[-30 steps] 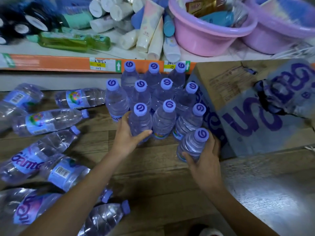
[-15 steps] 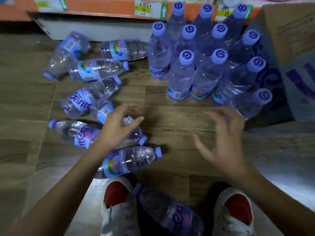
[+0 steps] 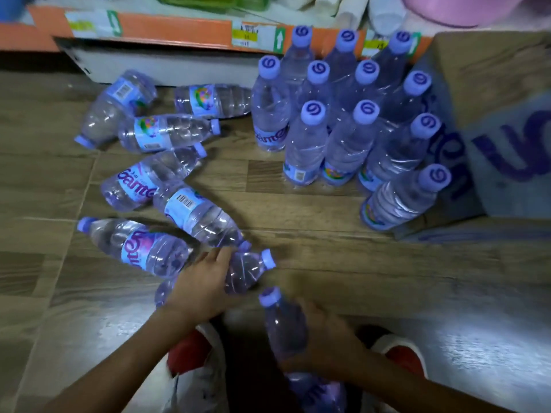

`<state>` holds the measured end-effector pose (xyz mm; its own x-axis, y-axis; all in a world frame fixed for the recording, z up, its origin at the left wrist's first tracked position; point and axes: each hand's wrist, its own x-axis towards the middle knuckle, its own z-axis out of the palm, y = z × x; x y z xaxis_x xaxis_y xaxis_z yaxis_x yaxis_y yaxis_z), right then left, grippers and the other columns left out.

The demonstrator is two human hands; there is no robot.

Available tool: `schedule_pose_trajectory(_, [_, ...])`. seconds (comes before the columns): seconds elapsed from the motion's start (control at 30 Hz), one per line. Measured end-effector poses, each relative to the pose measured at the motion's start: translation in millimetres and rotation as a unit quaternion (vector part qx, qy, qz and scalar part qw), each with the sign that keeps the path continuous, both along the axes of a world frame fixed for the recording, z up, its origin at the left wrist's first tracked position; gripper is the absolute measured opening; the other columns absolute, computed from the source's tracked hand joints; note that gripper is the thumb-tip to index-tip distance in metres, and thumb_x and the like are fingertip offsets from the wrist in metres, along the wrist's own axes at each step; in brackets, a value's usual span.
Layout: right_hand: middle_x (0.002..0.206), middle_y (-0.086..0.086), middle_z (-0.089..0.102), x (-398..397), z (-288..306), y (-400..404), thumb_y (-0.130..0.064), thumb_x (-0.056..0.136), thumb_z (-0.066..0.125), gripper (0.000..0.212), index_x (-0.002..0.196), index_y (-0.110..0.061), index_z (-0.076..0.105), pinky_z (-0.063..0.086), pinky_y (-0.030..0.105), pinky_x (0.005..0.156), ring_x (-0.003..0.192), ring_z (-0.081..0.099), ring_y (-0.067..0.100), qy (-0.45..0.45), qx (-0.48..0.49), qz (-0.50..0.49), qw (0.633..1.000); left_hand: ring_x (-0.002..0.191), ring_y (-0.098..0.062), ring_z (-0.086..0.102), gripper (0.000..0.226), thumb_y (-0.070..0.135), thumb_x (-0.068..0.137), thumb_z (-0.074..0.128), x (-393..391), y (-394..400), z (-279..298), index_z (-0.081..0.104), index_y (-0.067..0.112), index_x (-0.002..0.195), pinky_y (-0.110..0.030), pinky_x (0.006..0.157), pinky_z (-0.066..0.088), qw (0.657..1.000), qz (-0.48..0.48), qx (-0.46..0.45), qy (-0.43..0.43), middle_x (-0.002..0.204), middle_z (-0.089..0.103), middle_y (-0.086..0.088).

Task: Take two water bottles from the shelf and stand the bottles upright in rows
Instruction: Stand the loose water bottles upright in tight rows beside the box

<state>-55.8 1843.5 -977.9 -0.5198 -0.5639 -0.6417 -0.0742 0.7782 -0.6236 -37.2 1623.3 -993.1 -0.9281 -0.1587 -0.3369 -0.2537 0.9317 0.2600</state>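
Several clear water bottles with purple caps stand upright in rows on the wooden floor, beside a cardboard box. More of them lie scattered on their sides to the left. My left hand grips a lying bottle around its middle, cap pointing right. My right hand holds another bottle between my feet, its cap pointing up and away from me.
A cardboard box with purple print stands right of the rows. An orange shelf edge with price tags runs along the top, with goods and a pink basin above. My shoes are at the bottom.
Both hands left the upright rows and came down toward me. Each one now holds a lying bottle near my feet; half a second ago both were empty.
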Motion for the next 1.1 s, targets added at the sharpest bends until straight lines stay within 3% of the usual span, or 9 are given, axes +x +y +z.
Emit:
schedule_pose_trajectory(0.07, [0.1,-0.01,0.064,-21.7,17.3,17.3,-0.04,0.064,0.078,0.055,0.105,-0.026,0.044,0.051,0.027,0.079,0.095,0.066,0.012,0.049,-0.019,-0.085,0.995,0.105,-0.023,0.061,0.092,0.063,0.048,0.056,-19.6,1.0,17.3,0.045,0.017,0.127,-0.029,0.08,0.046,0.992,0.042,0.114,0.036,0.114,0.062,-0.003])
schedule_pose_trajectory(0.17, [0.086,-0.016,0.068,-56.1,40.4,29.1,-0.037,0.054,0.083,0.052,0.094,-0.024,0.051,0.052,0.019,0.074,0.082,0.064,-0.005,0.127,-0.096,-0.239,0.958,0.088,0.014,0.057,0.066,0.048,0.049,0.075,-59.3,8.8,31.6,0.049,0.027,0.107,-0.005,0.073,0.039,0.935,0.087,0.329,0.095,0.097,0.064,0.017])
schedule_pose_trajectory(0.3, [0.109,-0.002,0.06,-105.5,66.1,23.5,-0.033,0.057,0.083,0.066,0.109,-0.017,0.046,0.048,0.03,0.081,0.099,0.059,0.013,0.282,-0.11,-0.274,0.913,0.092,0.013,0.061,0.063,0.032,0.049,0.08,-104.0,30.0,36.7,0.047,0.033,0.103,-0.005,0.082,0.046,0.856,0.095,0.486,0.149,0.099,0.067,0.022])
schedule_pose_trajectory(0.47, [0.126,0.009,0.054,-150.1,52.7,8.1,-0.023,0.071,0.077,0.067,0.125,-0.01,0.04,0.039,0.023,0.085,0.118,0.052,0.025,0.324,-0.047,-0.218,0.92,0.114,-0.003,0.053,0.068,0.038,0.055,0.078,-133.7,51.0,23.9,0.04,0.049,0.11,-0.03,0.102,0.045,0.876,0.025,0.453,0.166,0.12,0.055,0.008])
schedule_pose_trajectory(0.53, [0.134,0.011,0.049,-157.0,47.6,2.0,-0.019,0.075,0.075,0.07,0.131,-0.008,0.036,0.036,0.025,0.096,0.126,0.046,0.027,0.311,-0.046,-0.241,0.918,0.113,0.011,0.041,0.072,0.037,0.057,0.081,-136.0,57.7,12.1,0.038,0.04,0.115,-0.015,0.106,0.035,0.904,0.005,0.391,0.172,0.123,0.045,-0.002])
schedule_pose_trajectory(0.6, [0.13,0.01,0.049,-161.7,49.2,-0.8,-0.017,0.076,0.074,0.065,0.129,-0.008,0.038,0.035,0.02,0.093,0.123,0.047,0.026,0.305,-0.068,-0.277,0.909,0.101,0.024,0.033,0.077,0.025,0.06,0.085,-138.1,61.7,8.8,0.039,0.028,0.122,0.008,0.094,0.022,0.916,0.018,0.357,0.182,0.121,0.039,-0.001])
schedule_pose_trajectory(0.77, [0.096,0.002,0.051,-162.3,61.1,0.2,-0.009,0.078,0.07,0.033,0.099,-0.013,0.044,0.031,0.01,0.068,0.091,0.049,0.018,0.332,-0.088,-0.255,0.904,0.103,0.005,0.04,0.078,0.02,0.06,0.085,-143.3,62.9,13.0,0.039,0.03,0.122,0.012,0.087,0.021,0.904,0.068,0.368,0.206,0.116,0.037,0.006])
schedule_pose_trajectory(0.93, [0.096,-0.004,0.054,-169.3,79.2,3.0,-0.003,0.083,0.063,0.026,0.1,-0.016,0.05,0.038,0.025,0.075,0.089,0.052,0.015,0.35,-0.095,-0.195,0.911,0.114,-0.004,0.038,0.08,0.021,0.063,0.083,-145.1,63.1,18.8,0.038,0.015,0.13,-0.007,0.099,0.025,0.918,0.031,0.35,0.186,0.118,0.031,0.006])
schedule_pose_trajectory(1.1, [0.116,0.013,0.058,-165.8,72.7,-6.1,-0.005,0.081,0.066,0.036,0.115,-0.009,0.054,0.035,0.021,0.081,0.105,0.054,0.024,0.327,-0.062,-0.159,0.929,0.123,-0.011,0.041,0.083,0.022,0.066,0.081,-135.4,55.2,13.7,0.032,0.014,0.133,-0.022,0.109,0.033,0.908,0.054,0.384,0.161,0.125,0.033,-0.002])
